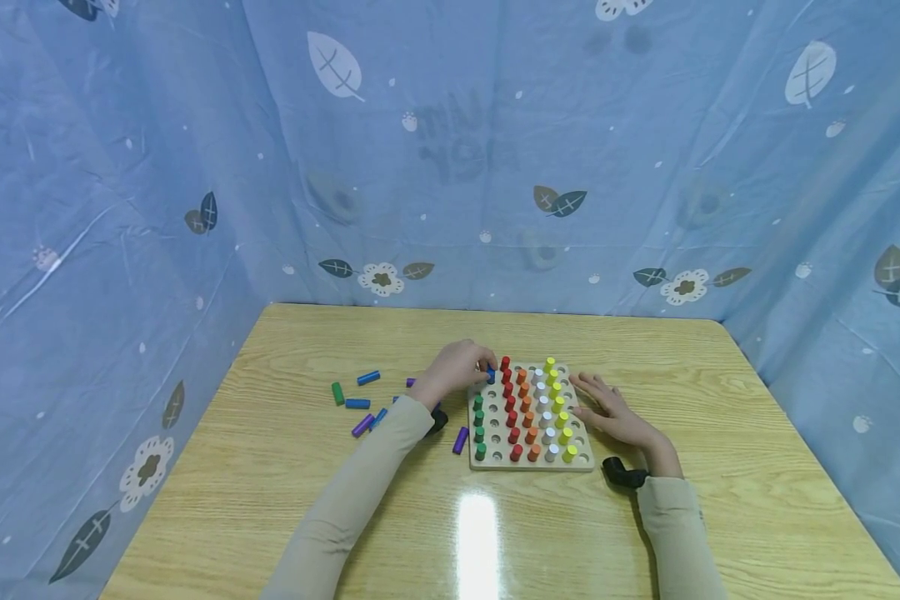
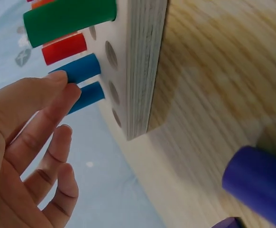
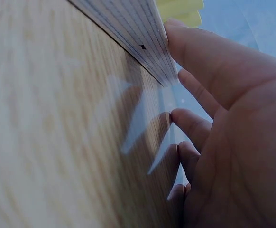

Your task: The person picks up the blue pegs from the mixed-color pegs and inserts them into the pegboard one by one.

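A square wooden pegboard (image 1: 506, 465) holds rows of green, red, orange, white and yellow pegs. At its far left part, my left hand (image 1: 453, 368) pinches a blue peg (image 2: 85, 68) between thumb and index finger. The peg stands against the board's face; whether it is in a hole I cannot tell. Just beyond it, a second blue peg (image 2: 90, 96) stands at the board. My right hand (image 1: 611, 412) is at the board's right side, fingers spread and loosely extended, the thumb touching the edge near the yellow pegs (image 1: 562, 419).
Left of the board lie loose pegs: a green peg (image 1: 337, 392), several blue pegs such as one blue peg (image 1: 368, 377), and purple pegs, with one purple peg (image 1: 461, 440) close to the board. A patterned blue curtain (image 1: 450, 167) surrounds the wooden table (image 1: 570, 533).
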Motion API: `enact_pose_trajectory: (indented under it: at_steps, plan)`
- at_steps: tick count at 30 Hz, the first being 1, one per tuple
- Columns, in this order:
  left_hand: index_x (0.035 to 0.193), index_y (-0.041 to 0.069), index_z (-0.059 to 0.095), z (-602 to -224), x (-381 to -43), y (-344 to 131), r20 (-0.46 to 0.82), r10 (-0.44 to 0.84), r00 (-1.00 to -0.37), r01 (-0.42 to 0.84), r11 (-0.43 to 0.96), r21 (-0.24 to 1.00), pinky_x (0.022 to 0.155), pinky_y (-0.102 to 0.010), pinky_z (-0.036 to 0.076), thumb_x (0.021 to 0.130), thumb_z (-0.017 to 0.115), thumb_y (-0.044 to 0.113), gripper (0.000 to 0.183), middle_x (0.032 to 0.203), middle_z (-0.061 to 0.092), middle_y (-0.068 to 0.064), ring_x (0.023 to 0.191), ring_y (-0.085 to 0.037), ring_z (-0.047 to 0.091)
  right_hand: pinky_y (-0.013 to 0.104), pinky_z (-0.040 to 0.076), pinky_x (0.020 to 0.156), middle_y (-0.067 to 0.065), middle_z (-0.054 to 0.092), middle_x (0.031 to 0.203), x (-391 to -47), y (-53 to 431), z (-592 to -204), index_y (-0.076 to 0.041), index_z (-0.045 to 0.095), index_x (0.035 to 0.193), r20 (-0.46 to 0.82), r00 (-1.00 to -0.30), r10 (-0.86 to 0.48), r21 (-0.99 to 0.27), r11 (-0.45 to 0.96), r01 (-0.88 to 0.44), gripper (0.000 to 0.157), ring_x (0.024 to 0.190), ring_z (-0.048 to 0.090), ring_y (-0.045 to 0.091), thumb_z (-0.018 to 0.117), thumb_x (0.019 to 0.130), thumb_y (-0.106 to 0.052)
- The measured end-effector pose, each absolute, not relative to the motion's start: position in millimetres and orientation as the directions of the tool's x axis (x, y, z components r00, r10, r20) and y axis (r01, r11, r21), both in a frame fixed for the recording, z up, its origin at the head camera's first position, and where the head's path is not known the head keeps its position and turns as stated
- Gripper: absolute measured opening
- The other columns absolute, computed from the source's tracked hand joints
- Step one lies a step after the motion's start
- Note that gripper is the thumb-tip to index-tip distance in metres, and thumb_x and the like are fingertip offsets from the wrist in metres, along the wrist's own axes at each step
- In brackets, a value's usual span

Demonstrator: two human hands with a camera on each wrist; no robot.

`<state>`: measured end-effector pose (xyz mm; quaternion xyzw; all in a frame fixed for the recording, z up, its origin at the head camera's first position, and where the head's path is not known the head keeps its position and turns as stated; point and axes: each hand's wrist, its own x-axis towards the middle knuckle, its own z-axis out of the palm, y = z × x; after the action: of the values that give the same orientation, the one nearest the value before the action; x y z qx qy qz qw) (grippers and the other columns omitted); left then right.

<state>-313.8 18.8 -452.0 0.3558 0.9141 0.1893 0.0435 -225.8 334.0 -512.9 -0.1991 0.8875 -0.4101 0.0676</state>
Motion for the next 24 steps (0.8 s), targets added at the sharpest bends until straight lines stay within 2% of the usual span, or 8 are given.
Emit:
enact_pose_trajectory:
  at_steps: [12, 24]
  plan:
    - [0.109, 0.02, 0.067, -452.5, -309.7, 12.9, 0.077, 0.664, -0.744, 0.628, 0.655, 0.421, 0.07, -0.027, 0.047, 0.088, 0.065, 0.019, 0.021, 0.092, 0.067, 0.005, 0.083, -0.011, 0.059, 0.066, -0.011, 0.101, 0.028, 0.012, 0.15, -227.2, 334.7, -512.4, -0.004, 0.026, 0.145, 0.048, -0.909, -0.415, -0.75, 0.586, -0.307, 0.058, 0.137, -0.006, 0.048, 0.051, 0.096, -0.018]
    - [0.105, 0.022, 0.069, -455.0, -305.4, -0.3, 0.068, 0.625, -0.778, 0.585, 0.681, 0.441, 0.066, -0.025, 0.046, 0.087, 0.065, 0.025, 0.018, 0.091, 0.066, 0.007, 0.08, -0.009, 0.058, 0.066, -0.011, 0.102, 0.029, 0.013, 0.15, -226.0, 335.4, -513.8, -0.005, 0.027, 0.145, 0.049, -0.909, -0.414, -0.753, 0.582, -0.306, 0.057, 0.137, -0.006, 0.048, 0.051, 0.095, -0.016]
